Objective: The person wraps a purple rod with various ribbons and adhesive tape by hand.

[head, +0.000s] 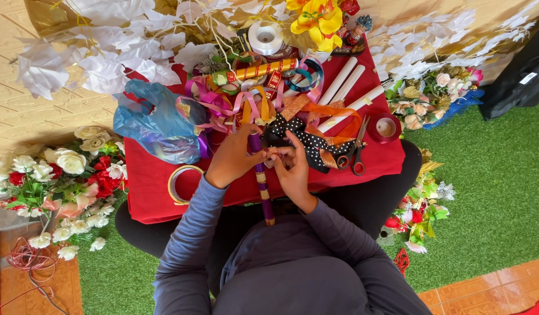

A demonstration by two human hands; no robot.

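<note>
**Purple rod, ribbon wrapping in hand**

Left hand (231,156): closed around purple rod (261,181) near its upper end. Right hand (293,166): fingertips pinching a small piece of ribbon against the rod. Rod: upright over red desk (153,186), lower end pointing to 6 o'clock. Scissors (356,150) at 3 o'clock of hands; ribbon pile (252,102) at 12; blue bag (156,122) at 10. Advisable: ribbon kept taut, rod gripped firmly, turns laid evenly.
</note>
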